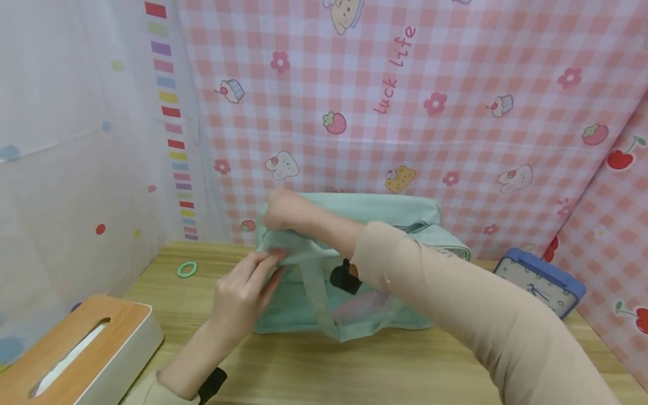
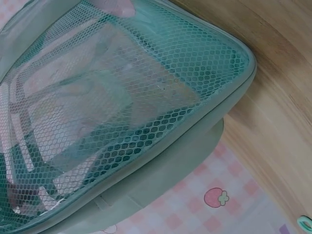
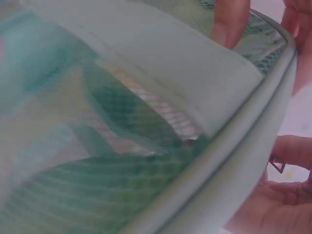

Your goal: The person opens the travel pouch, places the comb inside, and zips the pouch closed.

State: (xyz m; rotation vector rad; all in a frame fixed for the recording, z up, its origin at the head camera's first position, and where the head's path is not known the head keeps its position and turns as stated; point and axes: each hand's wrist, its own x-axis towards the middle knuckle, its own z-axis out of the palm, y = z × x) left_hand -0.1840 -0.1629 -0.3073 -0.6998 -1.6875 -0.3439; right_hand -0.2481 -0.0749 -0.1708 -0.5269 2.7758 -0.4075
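Note:
A mint-green bag with a mesh front (image 1: 298,292) stands upright against the wall; its mesh panel (image 2: 161,83) fills much of the left wrist view. My left hand (image 1: 242,289) pinches the bag's upper left edge, its fingers partly over the front in the right wrist view (image 3: 231,22). Above it, my right hand (image 1: 286,211) is curled at the top left corner. In the right wrist view that hand (image 3: 278,195) holds a small metal zipper pull (image 3: 278,164) beside the bag's rim. A strap (image 1: 315,292) hangs across the front. Something pink (image 1: 361,305) shows behind the mesh.
A tissue box with a wooden lid (image 1: 86,343) is at the front left. One green ring (image 1: 187,269) lies left of the bag on the wooden table (image 1: 283,371). To the right, a blue-framed clock (image 1: 539,284) leans near the patterned wall cloth (image 1: 324,73).

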